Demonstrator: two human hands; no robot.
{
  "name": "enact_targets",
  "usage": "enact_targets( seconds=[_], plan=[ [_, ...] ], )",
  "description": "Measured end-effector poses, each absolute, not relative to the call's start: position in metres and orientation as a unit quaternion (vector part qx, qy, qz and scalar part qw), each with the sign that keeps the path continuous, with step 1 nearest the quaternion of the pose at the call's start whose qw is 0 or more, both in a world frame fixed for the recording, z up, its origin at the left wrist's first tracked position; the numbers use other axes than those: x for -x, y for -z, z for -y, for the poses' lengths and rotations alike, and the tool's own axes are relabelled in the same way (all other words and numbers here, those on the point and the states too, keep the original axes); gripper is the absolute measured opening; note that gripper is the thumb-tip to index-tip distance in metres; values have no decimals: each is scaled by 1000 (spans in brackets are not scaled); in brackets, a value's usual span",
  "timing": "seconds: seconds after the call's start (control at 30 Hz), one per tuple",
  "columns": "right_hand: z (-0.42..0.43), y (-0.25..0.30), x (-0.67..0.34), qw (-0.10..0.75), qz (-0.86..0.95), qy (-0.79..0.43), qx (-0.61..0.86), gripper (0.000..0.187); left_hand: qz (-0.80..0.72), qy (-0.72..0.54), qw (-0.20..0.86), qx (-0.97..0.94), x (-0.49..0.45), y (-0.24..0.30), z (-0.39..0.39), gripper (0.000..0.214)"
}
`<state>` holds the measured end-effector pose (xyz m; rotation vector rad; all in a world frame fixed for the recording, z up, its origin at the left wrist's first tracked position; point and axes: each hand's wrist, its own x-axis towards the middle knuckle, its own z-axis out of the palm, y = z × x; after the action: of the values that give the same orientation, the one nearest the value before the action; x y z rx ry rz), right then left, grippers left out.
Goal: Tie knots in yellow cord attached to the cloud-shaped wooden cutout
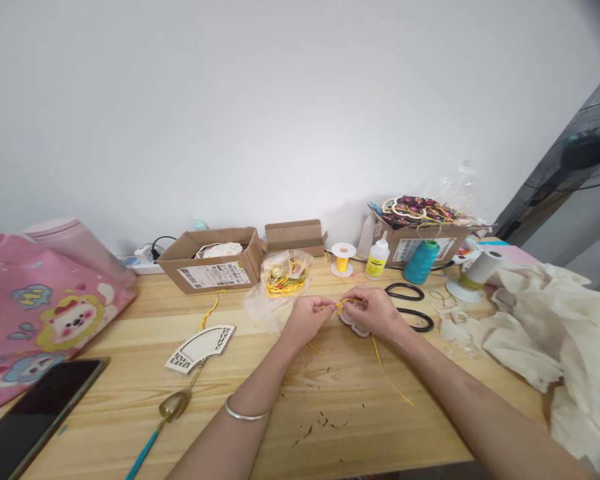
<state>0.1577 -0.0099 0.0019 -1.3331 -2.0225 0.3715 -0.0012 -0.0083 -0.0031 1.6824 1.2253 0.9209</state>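
Note:
Both my hands meet over the middle of the wooden table [260, 427], fingers pinched together. A thin yellow cord [390, 383] runs between them, looped near the fingertips. My left hand [307, 320] is closed on one part of the cord, with a short end hanging below it. My right hand [373, 310] pinches the cord from the other side, and a long tail trails down onto the tabletop. Partly hidden under my right hand lies a pale piece with a scalloped edge [351, 325]. Black-handled scissors [415, 320] lie just right of that hand, their blades out of sight.
At the back stand an open carton [215, 280], a bag of yellow cords [285, 283], a yellow spool [343, 261], a glue bottle [377, 258] and teal thread [422, 262]. A fan-shaped ornament [195, 350], spoon [175, 405] and phone [35, 420] lie left; cream cloth [575, 320] lies right.

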Motion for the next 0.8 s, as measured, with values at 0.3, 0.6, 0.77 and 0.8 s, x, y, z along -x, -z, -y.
enact_targets(
  seconds=[0.3,0.6,0.77,0.8],
  plan=[
    [10,-2,-157,321,802,-127,488,16,-485,-367,418,-675,1,4,8,24],
    [12,-4,-156,326,821,-109,456,15,-479,-379,422,-671,1,3,8,21],
    [8,-1,-159,332,816,-107,461,18,-481,-388,421,-664,1,0,10,21],
    [7,-1,-159,330,815,-106,464,18,-483,-388,424,-661,1,0,10,21]
  ],
)
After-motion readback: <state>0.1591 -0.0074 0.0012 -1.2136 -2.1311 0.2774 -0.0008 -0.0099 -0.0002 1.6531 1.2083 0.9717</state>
